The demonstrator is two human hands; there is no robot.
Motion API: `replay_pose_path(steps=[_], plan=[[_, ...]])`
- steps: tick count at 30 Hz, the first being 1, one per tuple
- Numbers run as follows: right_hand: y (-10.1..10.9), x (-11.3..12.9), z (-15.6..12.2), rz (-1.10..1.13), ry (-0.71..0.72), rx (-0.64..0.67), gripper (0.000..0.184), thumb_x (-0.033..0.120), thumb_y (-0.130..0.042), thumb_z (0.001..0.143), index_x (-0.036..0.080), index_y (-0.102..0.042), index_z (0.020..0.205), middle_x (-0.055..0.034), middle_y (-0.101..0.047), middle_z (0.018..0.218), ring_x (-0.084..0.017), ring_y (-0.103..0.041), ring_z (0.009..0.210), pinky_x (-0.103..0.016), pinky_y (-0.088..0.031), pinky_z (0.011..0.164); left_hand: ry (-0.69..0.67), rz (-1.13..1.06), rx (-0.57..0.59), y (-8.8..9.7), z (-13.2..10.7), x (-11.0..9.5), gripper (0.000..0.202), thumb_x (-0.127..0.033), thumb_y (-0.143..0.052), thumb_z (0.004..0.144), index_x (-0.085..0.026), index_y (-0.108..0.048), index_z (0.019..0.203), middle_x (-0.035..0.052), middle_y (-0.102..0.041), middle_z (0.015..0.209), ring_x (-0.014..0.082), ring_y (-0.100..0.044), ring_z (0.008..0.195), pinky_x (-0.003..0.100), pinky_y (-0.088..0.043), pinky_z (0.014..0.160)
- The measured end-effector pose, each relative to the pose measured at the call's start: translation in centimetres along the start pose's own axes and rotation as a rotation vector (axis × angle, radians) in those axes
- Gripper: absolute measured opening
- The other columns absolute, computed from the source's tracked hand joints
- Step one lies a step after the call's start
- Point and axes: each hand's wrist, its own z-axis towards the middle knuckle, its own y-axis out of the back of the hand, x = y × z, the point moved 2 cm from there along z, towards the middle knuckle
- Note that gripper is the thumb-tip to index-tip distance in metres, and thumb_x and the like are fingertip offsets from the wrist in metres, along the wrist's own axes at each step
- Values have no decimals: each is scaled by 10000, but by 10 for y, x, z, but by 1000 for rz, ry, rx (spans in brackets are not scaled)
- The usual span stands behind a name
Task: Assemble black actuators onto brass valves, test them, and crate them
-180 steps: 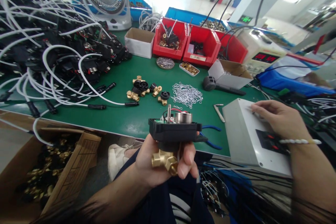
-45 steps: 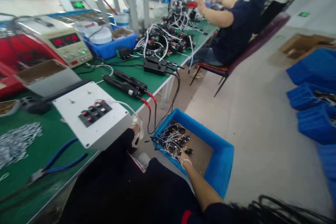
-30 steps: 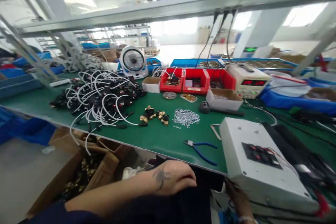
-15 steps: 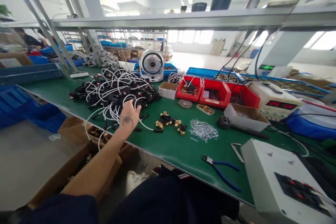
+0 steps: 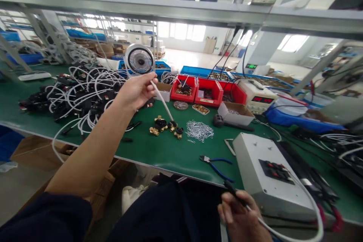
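Observation:
My left hand [image 5: 138,92] is raised over the bench, its fingers pinching a white cable [image 5: 162,100]. That cable slants down toward the brass fittings with black parts [image 5: 160,124]; I cannot tell whether its lower end touches them. At the lower right, my right hand [image 5: 241,211] is closed around a black cable plug [image 5: 235,193], with a white cable trailing off to the right. A large tangle of white cables with black parts [image 5: 82,94] lies left of my left hand. Blue-handled cutting pliers [image 5: 217,167] rest near the bench edge, just above my right hand.
Wire clips [image 5: 200,131] lie piled on the green bench [image 5: 167,155]. Behind stand red bins [image 5: 209,92], a small fan [image 5: 140,60] and a power supply [image 5: 256,96]. A grey switch box [image 5: 266,174] occupies the right front. A shelf [image 5: 170,13] crosses overhead.
My left hand has moved up and right from the cable tangle, bringing a white cable with it. My right hand has come into view holding a black plug. The view has turned right.

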Motion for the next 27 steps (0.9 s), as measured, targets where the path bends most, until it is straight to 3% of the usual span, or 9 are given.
replay_pose_path(steps=[4,8,11,15,17,20,22,24,27], plan=[[-16,1,-4,-56,17,-2,634,638,-836,612,346,-695,1156,-76,-709,1261,-161,-627,720,-321,-490,663,109,-142,204,-42,-53,12,246,-116,-521,953,-92,-639,739,10,-612,681,17,-563,505,76,-502,499],[-21,6,-11,-16,23,21,759,597,-865,597,321,-650,1270,-116,-607,1413,-173,-644,728,-340,-520,680,265,-181,348,-55,-99,46,167,-165,-600,913,-107,-631,760,-1,-623,719,38,-600,522,118,-560,535],[-18,11,-14,42,33,33,681,534,-879,626,326,-670,1240,-102,-663,1337,-115,-612,629,-286,-524,621,360,-151,334,-45,-125,77,210,-270,-748,828,-134,-591,797,-29,-619,773,44,-609,561,150,-586,583],[-14,15,-9,73,121,58,228,345,-821,783,299,-731,987,-6,-763,937,-73,-645,638,-188,-531,645,519,30,238,-11,-159,115,358,-394,-804,766,-164,-540,839,-35,-612,785,74,-637,617,186,-580,632],[-14,15,-4,65,150,57,158,286,-805,806,276,-720,939,12,-747,883,-72,-671,668,-174,-546,661,558,232,234,10,-174,129,379,-464,-750,794,-171,-551,928,-8,-618,803,124,-651,651,259,-590,646],[-18,12,0,27,168,69,157,274,-795,816,248,-692,931,17,-732,872,-74,-679,642,-188,-567,645,258,675,-19,32,-186,134,584,-548,-724,755,-185,-526,1167,88,-608,1066,259,-677,924,429,-601,804],[-22,9,0,-28,178,111,148,277,-780,829,231,-674,922,17,-722,878,-83,-694,636,-207,-579,644,-25,864,-102,28,-190,129,583,-552,-707,758,-213,-530,1198,125,-551,1256,314,-616,1151,495,-539,980],[-26,7,0,-91,176,159,146,269,-769,837,220,-665,929,16,-714,897,-96,-711,648,-227,-589,654,-107,878,86,8,-193,128,404,-532,-634,835,-244,-583,1114,102,-612,1239,296,-625,1178,474,-518,1021],[-26,7,-1,-202,156,172,198,270,-779,823,220,-675,984,13,-712,870,-106,-700,639,-233,-586,629,41,722,505,-35,-201,128,243,-466,-544,931,-264,-618,1044,27,-743,936,206,-739,849,335,-603,778]])
